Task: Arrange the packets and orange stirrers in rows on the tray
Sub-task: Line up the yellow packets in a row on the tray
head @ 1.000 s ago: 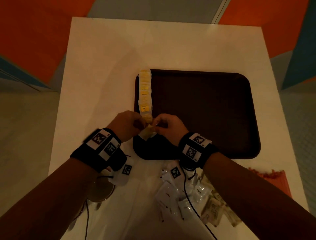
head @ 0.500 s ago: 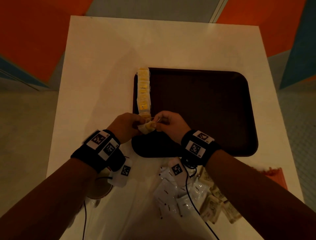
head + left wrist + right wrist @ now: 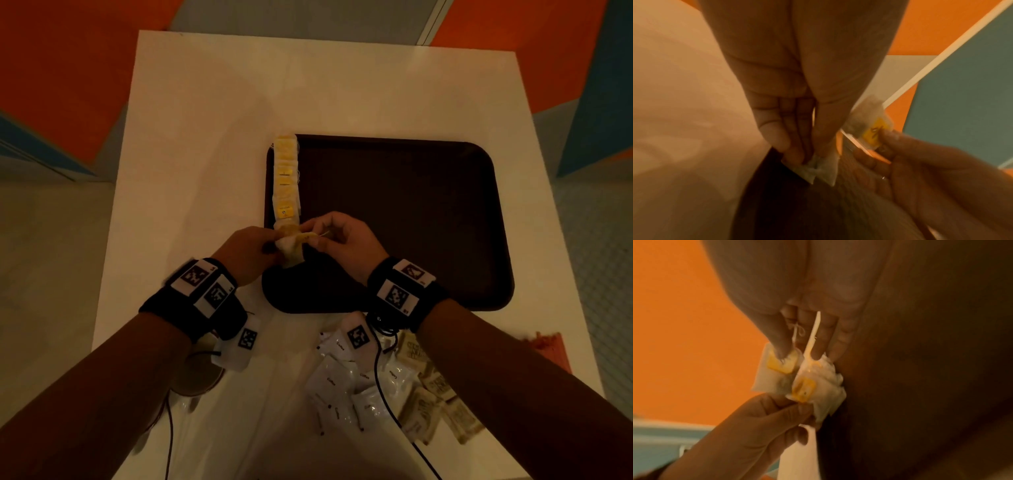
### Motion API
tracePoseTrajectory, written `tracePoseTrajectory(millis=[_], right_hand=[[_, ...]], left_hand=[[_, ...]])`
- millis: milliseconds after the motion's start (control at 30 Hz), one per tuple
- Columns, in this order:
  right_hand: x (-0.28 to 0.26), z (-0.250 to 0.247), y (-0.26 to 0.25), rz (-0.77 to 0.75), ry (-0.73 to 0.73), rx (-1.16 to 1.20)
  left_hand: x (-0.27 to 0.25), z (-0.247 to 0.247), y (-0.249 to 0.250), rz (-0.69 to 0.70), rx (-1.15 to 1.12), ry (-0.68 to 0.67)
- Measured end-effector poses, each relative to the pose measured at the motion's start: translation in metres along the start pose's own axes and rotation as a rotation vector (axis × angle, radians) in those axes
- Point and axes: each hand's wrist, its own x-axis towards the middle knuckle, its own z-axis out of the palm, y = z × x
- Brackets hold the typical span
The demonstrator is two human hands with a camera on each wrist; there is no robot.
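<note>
A dark brown tray [image 3: 411, 222] lies on the white table. Down its left edge runs a row of yellow-tagged tea bags [image 3: 286, 178]. Both hands meet just above the tray's near left corner, at the row's near end. My left hand [image 3: 255, 251] pinches white tea bags [image 3: 818, 167] between thumb and fingers. My right hand [image 3: 329, 236] pinches another tea bag [image 3: 777, 374] by its yellow tag [image 3: 874, 132]. A string [image 3: 812, 337] runs up between the right fingers. Orange stirrers [image 3: 551, 349] lie at the table's right edge, partly hidden by my right forearm.
A heap of white and beige packets [image 3: 383, 383] lies near the table's front edge, below the tray. A round cup [image 3: 198, 373] stands under my left wrist. Cables trail off both wristbands. The table's edges are near on the left and right.
The hands stayed together at the row's near end. The tea bags have moved slightly up and toward the row, and the right hand has pulled its bag a little apart.
</note>
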Motion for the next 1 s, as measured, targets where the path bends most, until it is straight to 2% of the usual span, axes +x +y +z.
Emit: tracePoseTrajectory(millis=[100, 300, 433, 667, 867, 933, 1000], right_hand=[[-0.004, -0.005, -0.009, -0.049, 0.000, -0.093], [-0.003, 0.011, -0.004, -0.003, -0.295, -0.535], [0.005, 0.024, 0.006, 0.029, -0.186, -0.606], [-0.002, 0.023, 0.013, -0.074, 0.108, -0.622], [-0.010, 0.027, 0.017, 0.030, -0.162, -0.780], [-0.009, 0.030, 0.018, 0.005, -0.127, -0.777], [-0.007, 0.031, 0.022, -0.033, -0.054, -0.769]], left_hand=[[0.002, -0.001, -0.001, -0.017, 0.057, -0.020], [0.007, -0.005, 0.004, -0.055, 0.111, -0.073], [0.005, -0.005, 0.007, -0.064, 0.110, -0.024], [-0.002, -0.008, 0.007, -0.146, 0.058, 0.103], [-0.005, -0.004, 0.007, -0.186, 0.057, 0.051], [-0.002, -0.001, 0.005, -0.204, 0.048, 0.073], [-0.001, 0.002, 0.001, -0.207, 0.035, 0.158]])
